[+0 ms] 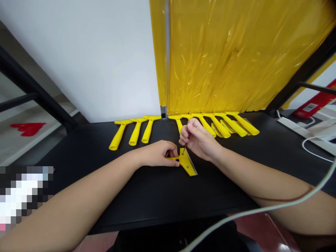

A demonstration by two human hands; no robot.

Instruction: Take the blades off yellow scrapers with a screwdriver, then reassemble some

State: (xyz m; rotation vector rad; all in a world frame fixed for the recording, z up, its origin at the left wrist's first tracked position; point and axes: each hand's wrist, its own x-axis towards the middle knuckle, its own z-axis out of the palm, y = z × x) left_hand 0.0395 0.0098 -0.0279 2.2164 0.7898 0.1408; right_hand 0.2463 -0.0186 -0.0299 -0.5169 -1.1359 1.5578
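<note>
A yellow scraper (pixel 187 166) with a metal blade along its right edge lies near the middle of the black table. My left hand (pixel 159 153) is closed around its handle, with the thumb near the head. Two screws show on the scraper's head. Above it, my right hand (pixel 201 140) pinches a thin screwdriver (pixel 184 149), whose dark shaft slants down to the upper screw. The fingers hide most of the screwdriver's handle. Just behind my hands, several yellow scrapers (pixel 233 126) lie in a row along the back, and three scrapers (pixel 135 133) rest further left.
A white panel (pixel 105 63) and yellow plastic sheeting (pixel 223 59) rise behind the black table (pixel 147 199). Black frame bars stand at both sides. White power strips (pixel 301 129) and a red package (pixel 312 103) are at right. A pale cable (pixel 252 211) crosses before my right forearm.
</note>
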